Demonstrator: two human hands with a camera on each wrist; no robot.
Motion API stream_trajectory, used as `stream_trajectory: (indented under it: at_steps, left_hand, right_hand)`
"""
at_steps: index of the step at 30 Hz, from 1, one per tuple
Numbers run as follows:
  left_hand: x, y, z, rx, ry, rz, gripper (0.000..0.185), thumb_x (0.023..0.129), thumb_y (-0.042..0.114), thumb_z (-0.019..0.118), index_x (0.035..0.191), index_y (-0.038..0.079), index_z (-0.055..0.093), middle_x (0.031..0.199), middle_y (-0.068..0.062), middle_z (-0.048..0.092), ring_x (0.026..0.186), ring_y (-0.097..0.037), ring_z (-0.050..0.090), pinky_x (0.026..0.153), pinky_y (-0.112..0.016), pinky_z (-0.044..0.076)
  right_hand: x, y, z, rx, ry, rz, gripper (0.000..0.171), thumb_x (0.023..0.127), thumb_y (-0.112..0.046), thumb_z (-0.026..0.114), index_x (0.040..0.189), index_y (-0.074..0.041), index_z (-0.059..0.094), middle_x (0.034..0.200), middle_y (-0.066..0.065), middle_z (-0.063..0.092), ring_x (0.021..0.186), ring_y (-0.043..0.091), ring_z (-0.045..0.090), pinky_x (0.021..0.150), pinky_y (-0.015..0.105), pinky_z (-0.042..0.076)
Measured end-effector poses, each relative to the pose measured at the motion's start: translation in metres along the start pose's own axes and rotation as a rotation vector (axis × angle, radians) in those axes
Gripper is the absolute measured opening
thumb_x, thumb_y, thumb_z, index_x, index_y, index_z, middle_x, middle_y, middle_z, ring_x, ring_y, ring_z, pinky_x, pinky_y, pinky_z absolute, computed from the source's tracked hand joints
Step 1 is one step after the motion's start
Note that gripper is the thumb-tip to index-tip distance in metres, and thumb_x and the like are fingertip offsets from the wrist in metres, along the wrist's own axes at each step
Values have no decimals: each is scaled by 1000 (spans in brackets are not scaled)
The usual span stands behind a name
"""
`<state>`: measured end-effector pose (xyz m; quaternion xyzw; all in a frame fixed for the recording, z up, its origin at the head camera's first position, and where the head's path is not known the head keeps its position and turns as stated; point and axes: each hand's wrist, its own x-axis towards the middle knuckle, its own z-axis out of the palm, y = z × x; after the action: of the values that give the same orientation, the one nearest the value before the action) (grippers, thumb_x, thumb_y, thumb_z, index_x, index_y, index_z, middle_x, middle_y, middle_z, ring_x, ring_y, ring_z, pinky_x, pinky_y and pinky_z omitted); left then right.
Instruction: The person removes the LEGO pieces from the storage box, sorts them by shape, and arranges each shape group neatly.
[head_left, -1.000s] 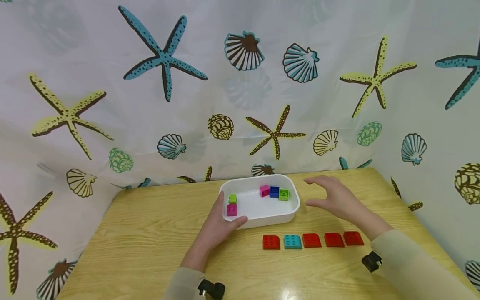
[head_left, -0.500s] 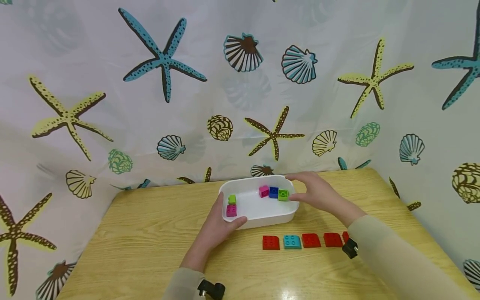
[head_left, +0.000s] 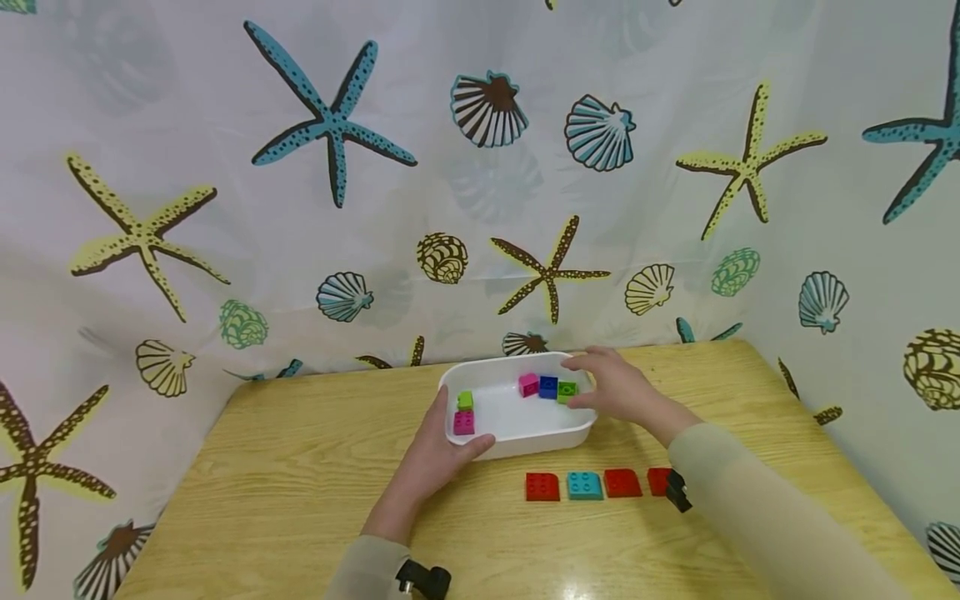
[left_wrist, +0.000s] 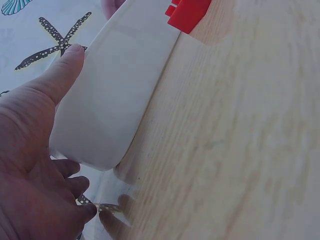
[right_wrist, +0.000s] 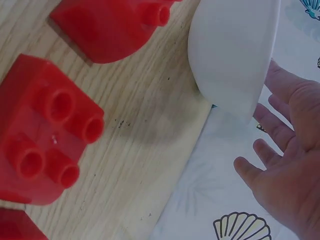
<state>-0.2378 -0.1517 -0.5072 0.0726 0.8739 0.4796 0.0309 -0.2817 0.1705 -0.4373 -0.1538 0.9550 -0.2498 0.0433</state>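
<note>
A white plastic bin (head_left: 517, 446) stands on the table with several toy building bricks inside. My left hand (head_left: 435, 454) grips its left end, thumb over the front rim corner and fingers round the end wall. The right hand (head_left: 618, 392) reaches over the right end, thumb and index finger spread, the thumb tip right at a green brick (head_left: 566, 390). Beside that one sit a blue brick (head_left: 548, 387) and a pink brick (head_left: 528, 385). At the left end lie a lime brick (head_left: 465, 400) and a magenta brick (head_left: 463, 422). The right wrist view shows the right-hand fingers (right_wrist: 248, 170) near the bin's end.
In front of the bin runs a row of bricks: a red brick (head_left: 542, 487), a turquoise brick (head_left: 585, 485), another red brick (head_left: 622, 482) and further red ones, partly hidden by the right sleeve (head_left: 738, 483). A shell-patterned curtain (head_left: 405, 208) hangs behind the wooden table (head_left: 315, 467).
My right hand has moved left from beside the bin to over its right end, its sleeve now covering the rightmost red brick. The left hand and the bin stay put.
</note>
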Motion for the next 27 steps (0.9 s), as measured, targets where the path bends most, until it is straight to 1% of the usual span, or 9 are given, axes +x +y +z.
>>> stream_trajectory:
  at_steps: [6,11,17,23,27]
  left_hand:
    - [2,-2,-1,20,1,-8,125,94,49,89,179,12,5,183,-16,18,166,-44,23,128,-66,28]
    - [1,-1,-1,15,-2,-3,124,94,48,89,179,11,6,183,-17,19,166,-44,23,128,-66,28]
    - [0,-2,-2,18,6,-4,124,93,48,90,179,13,7,183,-15,20,165,-44,24,128,-66,29]
    - [-1,-1,-2,22,10,-3,124,93,46,90,179,11,7,182,-16,21,166,-44,24,128,-67,28]
    - [-2,1,-2,24,11,-7,123,94,45,90,178,10,8,182,-17,21,165,-45,24,129,-67,27]
  right_hand:
    - [9,-1,6,-7,-10,9,66,99,-28,87,158,-12,62,167,17,50,162,45,30,125,69,35]
    - [14,-1,13,-2,-16,31,69,98,-27,88,159,-14,60,162,14,57,162,44,30,125,70,34]
    - [21,-2,20,-5,-29,37,73,97,-24,89,162,-14,57,152,11,66,159,44,34,125,69,36]
    - [24,0,22,-10,-28,45,76,96,-21,90,163,-14,56,148,11,68,157,43,37,126,67,35]
    - [28,2,23,-29,-27,32,77,95,-21,91,162,-12,56,146,10,70,156,43,39,126,65,36]
